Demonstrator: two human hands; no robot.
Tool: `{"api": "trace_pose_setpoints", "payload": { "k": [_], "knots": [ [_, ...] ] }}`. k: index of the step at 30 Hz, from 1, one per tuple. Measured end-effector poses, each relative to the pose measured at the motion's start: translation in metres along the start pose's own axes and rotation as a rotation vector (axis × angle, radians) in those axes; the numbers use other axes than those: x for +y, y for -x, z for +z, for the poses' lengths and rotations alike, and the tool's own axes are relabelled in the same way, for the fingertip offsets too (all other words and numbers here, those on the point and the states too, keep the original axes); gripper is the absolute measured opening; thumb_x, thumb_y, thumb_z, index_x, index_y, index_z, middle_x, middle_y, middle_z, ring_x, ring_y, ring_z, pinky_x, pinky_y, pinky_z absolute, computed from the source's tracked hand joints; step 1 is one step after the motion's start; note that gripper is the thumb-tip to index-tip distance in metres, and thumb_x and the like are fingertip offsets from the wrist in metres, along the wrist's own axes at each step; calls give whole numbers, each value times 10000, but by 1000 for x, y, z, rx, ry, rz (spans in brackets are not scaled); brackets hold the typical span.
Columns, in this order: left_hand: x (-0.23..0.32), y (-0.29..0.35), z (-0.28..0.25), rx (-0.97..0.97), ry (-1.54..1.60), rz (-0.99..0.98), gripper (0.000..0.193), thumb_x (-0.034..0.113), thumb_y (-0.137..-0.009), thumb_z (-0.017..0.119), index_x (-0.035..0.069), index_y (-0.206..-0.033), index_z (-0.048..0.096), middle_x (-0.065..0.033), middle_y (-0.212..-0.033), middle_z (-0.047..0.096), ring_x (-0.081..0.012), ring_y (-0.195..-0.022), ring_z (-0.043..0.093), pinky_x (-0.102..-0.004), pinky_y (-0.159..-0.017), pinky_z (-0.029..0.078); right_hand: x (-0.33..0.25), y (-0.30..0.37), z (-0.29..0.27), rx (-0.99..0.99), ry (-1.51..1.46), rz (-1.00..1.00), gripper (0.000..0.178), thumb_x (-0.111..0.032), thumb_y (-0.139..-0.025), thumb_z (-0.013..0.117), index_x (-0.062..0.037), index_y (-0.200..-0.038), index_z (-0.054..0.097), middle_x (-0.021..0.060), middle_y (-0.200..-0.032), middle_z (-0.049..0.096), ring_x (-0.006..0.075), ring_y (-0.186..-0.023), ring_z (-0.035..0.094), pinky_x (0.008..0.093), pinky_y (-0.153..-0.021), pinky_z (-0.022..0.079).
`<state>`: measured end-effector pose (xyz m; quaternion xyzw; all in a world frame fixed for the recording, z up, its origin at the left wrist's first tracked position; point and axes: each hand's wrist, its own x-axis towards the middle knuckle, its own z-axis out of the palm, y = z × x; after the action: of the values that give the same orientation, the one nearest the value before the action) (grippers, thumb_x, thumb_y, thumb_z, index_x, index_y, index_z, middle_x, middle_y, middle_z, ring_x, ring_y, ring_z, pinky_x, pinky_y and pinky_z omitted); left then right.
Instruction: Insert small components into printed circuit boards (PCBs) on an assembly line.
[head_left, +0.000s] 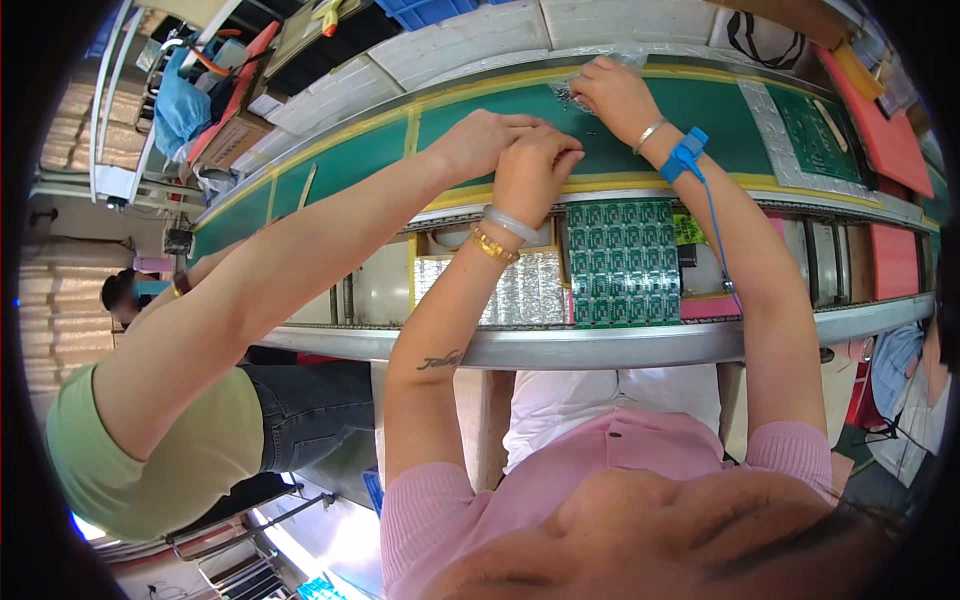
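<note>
My left hand (pixel 538 170), with a pale bangle and a gold bracelet at its wrist, is over the near edge of the green work mat (pixel 470 130). Its fingers are curled together; anything between them is hidden. My right hand (pixel 615 98) reaches to the far side of the mat. Its fingertips are pinched at a small pile of tiny metallic parts (pixel 567 97) on clear plastic; what they grip is too small to make out. A blue wrist strap (pixel 686 156) with a cord circles my right wrist. A panel of green circuit boards (pixel 624 262) lies on the rails nearer me.
A co-worker's hand (pixel 485 140) reaches in from the left, against my left hand. Another green board (pixel 808 130) lies at the right by a red sheet (pixel 875 120). The metal front rail (pixel 610 345) runs along my side. A silvery bubble-wrap sheet (pixel 535 285) lies left of the panel.
</note>
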<state>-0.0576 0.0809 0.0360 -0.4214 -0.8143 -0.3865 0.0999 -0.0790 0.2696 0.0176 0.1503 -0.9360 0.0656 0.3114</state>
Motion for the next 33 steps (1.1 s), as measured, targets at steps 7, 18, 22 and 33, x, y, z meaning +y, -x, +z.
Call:
{"api": "trace_pose_setpoints", "payload": {
  "k": [7,18,22,33],
  "knots": [
    [6,3,4,-33,-13,56,64,56,-746,651,30,-805,650,-94,-804,625,-272,-729,603,-356,-660,491,11,5,-6,71,-31,130,110,-182,-786,623,-103,-862,630,33,-838,598,235,-856,564,365,-740,469],
    [12,4,24,-21,-94,96,99,23,-733,644,49,-829,651,-95,-830,629,-269,-753,606,-350,-673,494,12,35,-5,-178,-253,446,140,-254,-772,639,-127,-827,661,37,-794,655,238,-860,593,381,-743,488],
    [18,1,27,-13,-113,62,101,27,-734,649,51,-831,647,-98,-832,624,-268,-764,605,-345,-677,489,14,38,-2,-141,-427,468,138,-263,-778,624,-142,-831,666,29,-794,655,237,-850,590,385,-741,483],
    [8,-14,34,22,-414,66,65,89,-777,633,46,-824,644,-78,-853,611,-278,-765,597,-354,-665,481,16,38,7,-94,-534,496,144,-274,-775,623,-152,-834,671,39,-800,655,251,-843,591,390,-744,478]
  ]
}}
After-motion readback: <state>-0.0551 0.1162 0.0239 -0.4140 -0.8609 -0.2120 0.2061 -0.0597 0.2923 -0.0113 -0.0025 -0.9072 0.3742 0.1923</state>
